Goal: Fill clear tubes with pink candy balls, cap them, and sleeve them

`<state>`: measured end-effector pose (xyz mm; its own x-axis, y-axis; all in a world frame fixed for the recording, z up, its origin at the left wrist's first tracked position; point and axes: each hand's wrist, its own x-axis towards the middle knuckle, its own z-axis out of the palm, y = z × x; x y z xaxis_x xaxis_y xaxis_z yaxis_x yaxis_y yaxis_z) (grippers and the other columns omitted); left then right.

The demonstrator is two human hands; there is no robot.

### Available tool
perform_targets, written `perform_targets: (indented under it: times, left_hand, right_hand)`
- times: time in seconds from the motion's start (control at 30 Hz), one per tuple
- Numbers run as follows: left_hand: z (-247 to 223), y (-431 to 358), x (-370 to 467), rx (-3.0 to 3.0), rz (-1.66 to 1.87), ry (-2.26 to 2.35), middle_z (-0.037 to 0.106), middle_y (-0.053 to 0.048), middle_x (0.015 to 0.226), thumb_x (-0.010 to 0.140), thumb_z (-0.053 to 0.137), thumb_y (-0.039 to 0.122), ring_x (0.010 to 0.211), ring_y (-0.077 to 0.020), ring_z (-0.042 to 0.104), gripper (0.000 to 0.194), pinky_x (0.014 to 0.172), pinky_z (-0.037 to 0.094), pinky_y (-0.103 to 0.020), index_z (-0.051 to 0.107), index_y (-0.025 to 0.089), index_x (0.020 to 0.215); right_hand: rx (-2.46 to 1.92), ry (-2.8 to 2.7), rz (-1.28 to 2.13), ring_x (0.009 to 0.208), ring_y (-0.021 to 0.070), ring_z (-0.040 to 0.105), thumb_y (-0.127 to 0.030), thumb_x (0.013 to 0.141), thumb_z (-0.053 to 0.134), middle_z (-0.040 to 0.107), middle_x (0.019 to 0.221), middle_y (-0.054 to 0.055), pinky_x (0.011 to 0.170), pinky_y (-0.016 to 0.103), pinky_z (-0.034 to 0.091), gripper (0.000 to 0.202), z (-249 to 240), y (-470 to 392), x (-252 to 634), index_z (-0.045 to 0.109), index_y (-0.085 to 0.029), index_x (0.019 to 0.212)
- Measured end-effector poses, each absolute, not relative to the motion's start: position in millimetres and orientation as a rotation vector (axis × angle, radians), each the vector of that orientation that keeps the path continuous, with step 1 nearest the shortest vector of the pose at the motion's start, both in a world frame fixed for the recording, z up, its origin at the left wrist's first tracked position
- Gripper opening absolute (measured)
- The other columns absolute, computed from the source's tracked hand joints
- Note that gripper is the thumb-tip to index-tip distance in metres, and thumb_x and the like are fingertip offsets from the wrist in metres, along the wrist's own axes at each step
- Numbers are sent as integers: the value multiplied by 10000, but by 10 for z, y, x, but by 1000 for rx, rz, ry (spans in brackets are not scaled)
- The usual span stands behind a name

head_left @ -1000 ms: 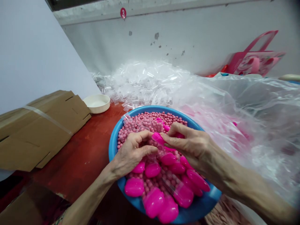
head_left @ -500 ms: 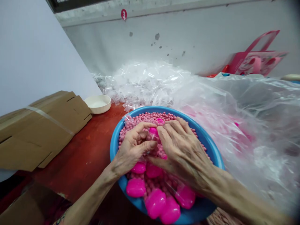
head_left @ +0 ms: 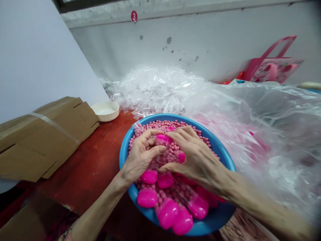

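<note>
- The left hand (head_left: 140, 152) is clamping on a pink-capped container (head_left: 164, 139), thumb and forefinger holding it over the middle of a blue basin (head_left: 124, 144); its clear body is partly hiding behind the fingers.
- The right hand (head_left: 197, 155) is arching palm-down over the basin, its thumb spreading apart from the fingers; the fingertips are reaching the cap's right side, and whether they are pressing on it, I cannot tell.
- Pink beads (head_left: 164, 125) are filling the basin; pink capsules (head_left: 167, 213) are lying on top of them, mostly toward the near rim.
- The basin is sitting on a red table (head_left: 107, 147); a white dish (head_left: 106, 111) is standing beyond it to the left, just beside folded cardboard (head_left: 47, 137).
- Clear plastic pieces (head_left: 155, 88) are heaping up behind the basin, against the wall (head_left: 213, 40).
</note>
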<state>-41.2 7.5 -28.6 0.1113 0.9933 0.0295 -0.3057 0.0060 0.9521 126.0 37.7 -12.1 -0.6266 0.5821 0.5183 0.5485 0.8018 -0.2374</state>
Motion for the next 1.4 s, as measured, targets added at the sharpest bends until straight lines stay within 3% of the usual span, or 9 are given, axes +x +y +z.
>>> perform_targets:
  times: [0.1,0.2,0.27,0.43,0.57,0.63,0.87,1.07,1.4]
  left_hand:
    - [-264,67,-407,995,1255,888,660,31,714,712,735,158,635,-101,616,384,618,507,-217,562,168,1055]
    - [-258,66,-407,1059,1249,886,677,17,770,731,714,137,731,-111,637,333,682,508,-214,593,169,1040]
    - [-262,63,-396,1129,1252,895,683,12,798,738,709,138,777,-118,638,320,702,502,-209,606,175,1039]
    - [-285,27,-350,1227,1274,967,680,25,762,746,690,128,734,-132,631,387,679,498,-224,578,200,1110]
    - [-304,12,-355,1165,1330,906,660,50,723,767,690,150,646,-96,596,432,614,466,-191,531,233,1160]
    - [-312,12,-364,1191,1351,904,629,60,682,779,682,157,630,-93,579,414,608,456,-192,548,243,1162]
    - [-324,13,-383,1272,1403,985,645,27,760,768,684,137,720,-127,599,386,700,478,-234,610,234,1133]
    - [-325,26,-366,1285,1404,992,610,57,678,791,670,160,632,-79,540,304,595,432,-162,625,228,1083]
    - [-295,-7,-387,1185,1371,1035,505,80,548,736,676,120,504,-75,488,203,526,428,-183,590,180,910]
  right_hand:
    - [-1098,-2069,572,860,273,633,-484,680,736,671,944,119,757,484,530,522,-11,423,1484,608,-126,1039]
    - [-1134,-1635,1142,566,163,634,-491,673,737,665,687,28,549,323,543,385,50,435,1574,648,-156,839]
    - [-1042,-1416,1253,493,114,608,-427,655,773,654,629,-9,493,248,515,307,52,413,1517,652,-170,773]
    - [-880,-1630,789,641,139,635,-239,764,695,670,737,-3,601,288,553,53,-32,291,1231,673,-209,801]
    - [-752,-2254,147,1034,255,577,-162,797,647,623,1112,109,851,438,530,323,-101,217,1182,588,-164,1114]
    - [-758,-2376,-78,1105,305,523,-183,794,641,585,1177,168,933,507,475,446,-114,206,1186,508,-90,1209]
    - [-755,-2381,-195,972,283,589,-161,754,628,613,1037,177,834,405,540,374,-104,218,1108,524,-47,1095]
    - [-727,-2328,-113,927,271,611,-171,763,636,629,988,155,766,402,556,313,-136,272,1109,528,-82,1043]
    - [-565,-2147,-251,714,211,576,-211,752,564,578,750,73,629,329,527,193,-306,324,1004,553,-134,928]
